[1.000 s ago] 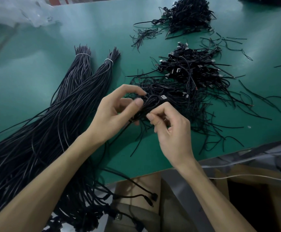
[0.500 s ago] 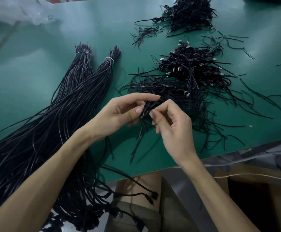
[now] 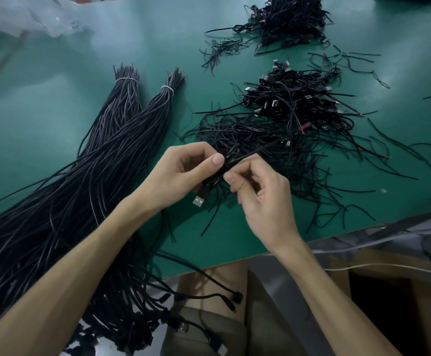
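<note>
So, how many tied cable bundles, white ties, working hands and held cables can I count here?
Tied bundles of long black cables: 2
White ties: 2
Hands, the left hand and the right hand: 2
Short USB cable pinched by both hands: 1
Total: 7

No writing, label, brand, number or sign can be read anywhere in view. The metal plug (image 3: 199, 201) at the end of the black cable (image 3: 236, 160) is too small to show any print. The green tabletop (image 3: 55, 111) bears no legible marking.
</note>
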Tool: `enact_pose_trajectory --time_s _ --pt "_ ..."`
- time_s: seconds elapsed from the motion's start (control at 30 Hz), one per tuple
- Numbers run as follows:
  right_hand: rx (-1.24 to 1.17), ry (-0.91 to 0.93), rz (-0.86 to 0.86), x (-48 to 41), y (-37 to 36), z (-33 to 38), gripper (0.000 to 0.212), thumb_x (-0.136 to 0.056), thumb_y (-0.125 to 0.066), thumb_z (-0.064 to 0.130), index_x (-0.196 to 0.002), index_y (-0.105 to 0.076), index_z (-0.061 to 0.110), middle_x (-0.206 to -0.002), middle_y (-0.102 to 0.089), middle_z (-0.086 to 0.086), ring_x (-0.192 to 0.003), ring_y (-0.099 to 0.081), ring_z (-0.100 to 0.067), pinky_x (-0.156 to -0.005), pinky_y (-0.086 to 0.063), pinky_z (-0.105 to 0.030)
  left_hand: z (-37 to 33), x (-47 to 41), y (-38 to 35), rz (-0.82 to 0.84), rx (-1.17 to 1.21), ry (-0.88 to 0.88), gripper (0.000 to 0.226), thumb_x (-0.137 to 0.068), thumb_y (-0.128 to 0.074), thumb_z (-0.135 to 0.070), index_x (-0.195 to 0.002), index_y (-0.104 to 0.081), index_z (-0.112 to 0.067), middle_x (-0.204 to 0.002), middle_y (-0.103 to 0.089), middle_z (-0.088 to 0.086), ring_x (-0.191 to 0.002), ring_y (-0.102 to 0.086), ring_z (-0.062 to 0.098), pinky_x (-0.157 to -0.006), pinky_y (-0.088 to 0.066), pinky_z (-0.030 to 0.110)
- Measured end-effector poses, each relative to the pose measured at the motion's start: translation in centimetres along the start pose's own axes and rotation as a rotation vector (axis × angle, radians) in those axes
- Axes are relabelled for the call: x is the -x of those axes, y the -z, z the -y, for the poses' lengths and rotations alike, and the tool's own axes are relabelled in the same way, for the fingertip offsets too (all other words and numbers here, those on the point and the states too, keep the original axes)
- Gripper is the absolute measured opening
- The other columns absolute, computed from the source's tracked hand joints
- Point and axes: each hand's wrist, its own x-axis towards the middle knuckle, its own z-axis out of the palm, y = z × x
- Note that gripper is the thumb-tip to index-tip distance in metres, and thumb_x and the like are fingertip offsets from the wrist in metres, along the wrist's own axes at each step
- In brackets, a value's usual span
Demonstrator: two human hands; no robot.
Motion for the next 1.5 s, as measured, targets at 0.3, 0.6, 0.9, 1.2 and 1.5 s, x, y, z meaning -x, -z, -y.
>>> enact_pose_trajectory --time_s 0.3,0.6,0.9,1.2,1.5 --pt "0.139 0.104 0.023 0.16 -0.59 -0.23 0.022 -0.100 -0.064 0.010 -0.080 -0.055 0.007 -0.070 -0.053 0.003 -0.063 -0.047 -0.018 -0.056 -0.039 -0.028 0.08 -0.11 0.15 0.057 0.227 0.126 0.025 -0.099 -0.058 -0.021 -0.110 -0.055 0.001 -0.051 -0.055 0.001 -0.038 -0.048 0.013 -0.039 -0.039 0.020" --pt "0.182 0.121 -0.017 0.22 -0.61 -0.23 0.021 -0.101 -0.062 0.009 -0.081 -0.055 0.006 -0.075 -0.059 0.000 -0.067 -0.054 -0.020 -0.059 -0.043 -0.035 -0.02 0.05 0.51 0.150 0.211 0.021 0.032 -0.110 -0.039 -0.010 -0.130 -0.062 -0.001 -0.070 -0.061 0.018 -0.058 -0.059 0.026 -0.057 -0.044 0.030" --pt "0.149 0.093 -0.058 0.17 -0.30 -0.01 0.019 -0.099 -0.064 0.007 -0.082 -0.057 0.002 -0.074 -0.056 0.000 -0.066 -0.050 -0.016 -0.058 -0.034 -0.017 -0.17 -0.09 0.39 0.208 0.131 0.003 0.052 -0.092 -0.058 0.020 -0.139 -0.054 -0.001 -0.098 -0.057 0.033 -0.086 -0.059 0.026 -0.079 -0.050 0.032" --pt "0.239 0.198 -0.051 0.38 -0.58 -0.42 0.012 -0.096 -0.065 -0.003 -0.088 -0.060 0.004 -0.083 -0.057 0.009 -0.071 -0.051 -0.001 -0.064 -0.040 -0.014 0.09 -0.18 0.45 0.050 0.170 -0.010 0.031 -0.076 -0.081 -0.006 -0.102 -0.065 0.002 -0.110 -0.068 0.033 -0.100 -0.062 0.057 -0.092 -0.050 0.068" --pt "0.311 0.313 -0.069 0.46 -0.68 -0.40 0.013 -0.095 -0.062 -0.001 -0.101 -0.064 0.009 -0.097 -0.061 0.011 -0.087 -0.063 -0.014 -0.075 -0.046 -0.017 -0.03 0.07 0.56 0.068 0.119 -0.095 0.048 -0.078 -0.084 -0.036 -0.087 -0.059 0.004 -0.100 -0.076 -0.006 -0.093 -0.070 0.023 -0.079 -0.049 0.061"
